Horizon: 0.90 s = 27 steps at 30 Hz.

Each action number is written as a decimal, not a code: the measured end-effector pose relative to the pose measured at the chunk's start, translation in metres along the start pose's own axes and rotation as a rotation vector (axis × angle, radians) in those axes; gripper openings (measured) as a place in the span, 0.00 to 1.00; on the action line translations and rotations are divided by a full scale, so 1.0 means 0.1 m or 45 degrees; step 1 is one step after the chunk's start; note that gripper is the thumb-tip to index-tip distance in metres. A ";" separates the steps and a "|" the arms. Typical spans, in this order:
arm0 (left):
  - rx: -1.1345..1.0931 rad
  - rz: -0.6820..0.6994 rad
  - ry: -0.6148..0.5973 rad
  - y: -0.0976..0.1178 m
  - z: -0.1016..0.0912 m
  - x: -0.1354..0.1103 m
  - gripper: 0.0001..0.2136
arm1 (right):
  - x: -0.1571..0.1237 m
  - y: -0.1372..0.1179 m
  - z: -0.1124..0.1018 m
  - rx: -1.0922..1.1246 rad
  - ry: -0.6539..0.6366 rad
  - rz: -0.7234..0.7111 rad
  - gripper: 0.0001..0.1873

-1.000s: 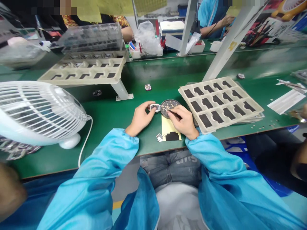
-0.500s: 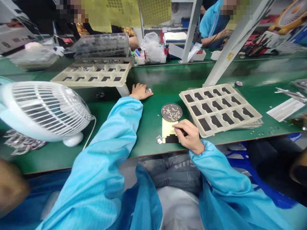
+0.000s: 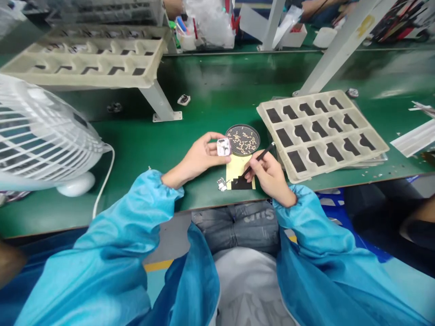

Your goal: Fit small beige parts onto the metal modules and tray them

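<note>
My left hand (image 3: 199, 156) pinches a small white and silver part (image 3: 223, 146) and holds it up just left of a round dark dish (image 3: 242, 139) full of tiny pieces. My right hand (image 3: 270, 174) grips black tweezers (image 3: 257, 159) like a pen, their tip down on a yellow sheet (image 3: 239, 174) with a black stepped patch at its near edge. Another small metal part (image 3: 222, 184) lies beside the sheet's left corner. Both sleeves are blue.
A beige tray (image 3: 322, 133) with black inserts lies right of my hands. A white fan (image 3: 41, 136) stands at left, its cord trailing. A raised beige tray (image 3: 88, 63) sits at back left, a small part (image 3: 184, 99) near its foot. White posts and strips are at the right.
My left hand reached far out to the loose part by the raised tray's foot, then came back holding a small part beside the dish. My right hand shifted onto the yellow sheet. The view tilted down.
</note>
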<state>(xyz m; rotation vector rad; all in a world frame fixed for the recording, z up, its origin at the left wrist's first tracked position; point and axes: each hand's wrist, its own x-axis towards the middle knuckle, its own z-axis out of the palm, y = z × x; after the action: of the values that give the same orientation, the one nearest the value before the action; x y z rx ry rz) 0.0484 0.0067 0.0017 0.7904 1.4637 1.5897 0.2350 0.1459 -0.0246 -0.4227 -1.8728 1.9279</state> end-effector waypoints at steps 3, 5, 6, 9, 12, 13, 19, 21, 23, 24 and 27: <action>0.019 -0.107 -0.179 -0.04 0.00 -0.16 0.33 | 0.04 0.04 -0.02 -0.074 -0.009 -0.016 0.22; 0.100 -0.108 -0.229 -0.05 -0.01 -0.17 0.32 | 0.04 0.07 -0.02 -0.130 -0.032 -0.036 0.20; 0.135 -0.093 -0.227 -0.06 -0.01 -0.17 0.30 | 0.04 0.09 -0.02 -0.151 -0.039 -0.049 0.19; 0.240 -0.017 -0.154 -0.11 0.03 -0.17 0.19 | 0.03 0.10 -0.01 -0.168 -0.045 -0.074 0.17; 0.386 0.032 -0.115 -0.15 0.08 -0.20 0.14 | 0.02 0.09 0.00 -0.157 -0.029 -0.062 0.17; 0.425 0.025 -0.126 -0.16 0.09 -0.21 0.14 | 0.02 0.09 0.00 -0.157 -0.027 -0.056 0.17; 0.494 -0.022 -0.159 -0.16 0.06 -0.22 0.11 | 0.01 0.11 -0.01 -0.142 -0.038 -0.063 0.19; 0.514 -0.029 -0.144 -0.15 0.06 -0.21 0.11 | 0.01 0.12 -0.01 -0.138 -0.031 -0.062 0.21; 0.541 -0.030 -0.128 -0.16 0.07 -0.21 0.11 | 0.01 0.12 -0.01 -0.135 -0.034 -0.056 0.21; 0.553 -0.028 -0.119 -0.16 0.07 -0.21 0.11 | 0.01 0.12 0.00 -0.130 -0.039 -0.056 0.20; 0.571 -0.023 -0.087 -0.17 0.09 -0.21 0.11 | 0.01 0.07 0.02 -0.070 -0.030 -0.079 0.20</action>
<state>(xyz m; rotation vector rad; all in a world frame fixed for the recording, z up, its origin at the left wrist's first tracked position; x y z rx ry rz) 0.0685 -0.0079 -0.0126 1.0664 1.7973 1.2188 0.2329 0.1449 -0.0317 -0.3558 -1.9342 1.8526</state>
